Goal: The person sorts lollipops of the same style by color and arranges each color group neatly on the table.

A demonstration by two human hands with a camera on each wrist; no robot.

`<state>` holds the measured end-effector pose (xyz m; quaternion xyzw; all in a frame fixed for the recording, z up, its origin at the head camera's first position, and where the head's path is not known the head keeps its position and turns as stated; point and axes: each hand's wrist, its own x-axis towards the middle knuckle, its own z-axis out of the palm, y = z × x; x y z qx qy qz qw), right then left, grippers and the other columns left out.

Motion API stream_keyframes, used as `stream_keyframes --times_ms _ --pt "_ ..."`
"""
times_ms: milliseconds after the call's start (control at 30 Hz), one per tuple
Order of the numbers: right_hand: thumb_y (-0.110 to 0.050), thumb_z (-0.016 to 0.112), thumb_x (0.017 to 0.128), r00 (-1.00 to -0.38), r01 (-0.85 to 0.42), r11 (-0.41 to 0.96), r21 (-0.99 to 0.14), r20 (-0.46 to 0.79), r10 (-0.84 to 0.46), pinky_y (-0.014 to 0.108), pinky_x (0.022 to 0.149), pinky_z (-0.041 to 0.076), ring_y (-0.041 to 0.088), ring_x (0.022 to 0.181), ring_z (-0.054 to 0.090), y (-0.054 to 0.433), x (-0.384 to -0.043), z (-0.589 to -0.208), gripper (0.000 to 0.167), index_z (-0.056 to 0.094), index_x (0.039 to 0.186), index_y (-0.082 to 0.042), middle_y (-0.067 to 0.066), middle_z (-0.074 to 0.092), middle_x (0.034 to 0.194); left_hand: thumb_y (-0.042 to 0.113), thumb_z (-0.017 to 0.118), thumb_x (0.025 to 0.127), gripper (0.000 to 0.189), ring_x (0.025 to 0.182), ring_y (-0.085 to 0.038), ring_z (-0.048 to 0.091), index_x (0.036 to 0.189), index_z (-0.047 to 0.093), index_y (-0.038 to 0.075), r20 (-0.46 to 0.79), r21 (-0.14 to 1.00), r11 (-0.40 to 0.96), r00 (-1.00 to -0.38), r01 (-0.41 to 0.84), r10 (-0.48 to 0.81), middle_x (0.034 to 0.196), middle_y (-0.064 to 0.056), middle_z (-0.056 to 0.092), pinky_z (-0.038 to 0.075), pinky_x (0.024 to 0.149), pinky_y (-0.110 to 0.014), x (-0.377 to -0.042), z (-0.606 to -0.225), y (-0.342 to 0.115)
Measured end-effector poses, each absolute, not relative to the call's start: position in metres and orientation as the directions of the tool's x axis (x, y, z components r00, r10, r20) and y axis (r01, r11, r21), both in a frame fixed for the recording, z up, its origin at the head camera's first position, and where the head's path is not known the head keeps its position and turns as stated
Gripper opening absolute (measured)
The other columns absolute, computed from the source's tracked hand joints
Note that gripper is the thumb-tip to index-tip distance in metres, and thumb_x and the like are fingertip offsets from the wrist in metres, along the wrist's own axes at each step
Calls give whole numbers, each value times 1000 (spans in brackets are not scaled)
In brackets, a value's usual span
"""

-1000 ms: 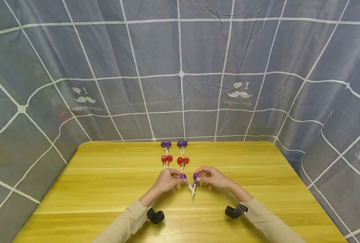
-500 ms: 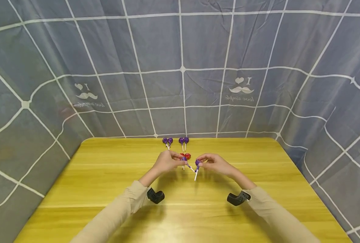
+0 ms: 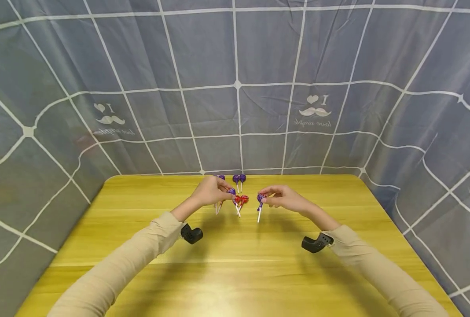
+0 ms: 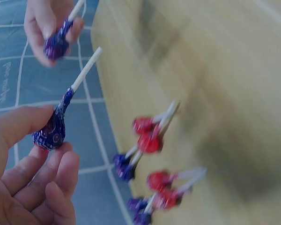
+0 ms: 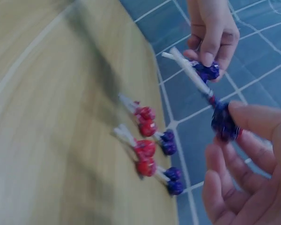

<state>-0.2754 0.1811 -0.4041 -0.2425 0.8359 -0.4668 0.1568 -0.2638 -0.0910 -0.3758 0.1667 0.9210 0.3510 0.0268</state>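
Observation:
My left hand (image 3: 212,190) pinches a purple-wrapped lollipop (image 4: 51,131) by its candy head, between thumb and fingers. My right hand (image 3: 284,198) grips a second purple lollipop (image 5: 225,123) the same way. Both are held above the table, with white sticks pointing down toward me in the head view. On the table lie two pairs of red lollipops (image 5: 145,149) and, behind them, two pairs of purple lollipops (image 3: 239,178). In the head view the left hand partly covers the left-hand pairs, and its lollipop overlaps the right red pair (image 3: 244,199).
The wood-grain table (image 3: 227,268) has its far edge against a grey curtain (image 3: 203,110) with white lines. Curtain also hangs at both sides. A black wrist device (image 3: 191,234) sticks out from the left sleeve, and another (image 3: 317,243) from the right.
Both hands have moved toward the table's far side, still holding their lollipops. They have also drawn apart, so the two sticks that crossed earlier are now separate. The head view has tilted slightly down.

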Motion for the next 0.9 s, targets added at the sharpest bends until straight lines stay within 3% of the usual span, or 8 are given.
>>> stream_keyframes --times_ms 333,533,633,767,900 --pt "-21 60 94 -849 -220 507 -833 -92 -520 28 75 50 22 87 62 185 -293 -371 40 57 128 -2 21 64 114 20 74 82 32 93 -24 68 110 72 4 58 599 740 -939 306 340 104 -13 73 54 78 -34 -287 -345 -103" --pt "-26 62 93 -852 -183 527 -830 -133 -506 28 75 50 19 87 61 178 -304 -363 42 58 129 -3 12 67 109 19 72 84 35 71 -16 66 115 69 6 42 648 721 -957 245 288 101 -12 72 49 63 -25 -303 -341 -92" --pt "-28 62 93 -864 -154 541 -827 -153 -480 28 77 51 20 91 62 176 -310 -364 44 58 130 -5 13 66 114 19 72 84 34 61 -10 62 115 68 6 33 687 695 -965 210 259 99 -12 71 47 58 -22 -311 -346 -86" --pt "-29 62 93 -883 -105 553 -826 -178 -434 33 85 52 22 98 62 179 -319 -370 45 57 132 -6 17 63 126 20 73 84 33 60 -8 61 114 69 6 30 720 670 -972 182 232 97 -12 71 47 55 -20 -319 -358 -77" --pt "-29 61 94 -904 -62 534 -843 -180 -388 43 94 50 22 100 62 182 -332 -379 47 56 133 -4 20 60 130 19 73 84 31 70 -15 65 113 70 6 47 739 654 -981 161 188 97 -11 72 45 55 -19 -327 -371 -69"
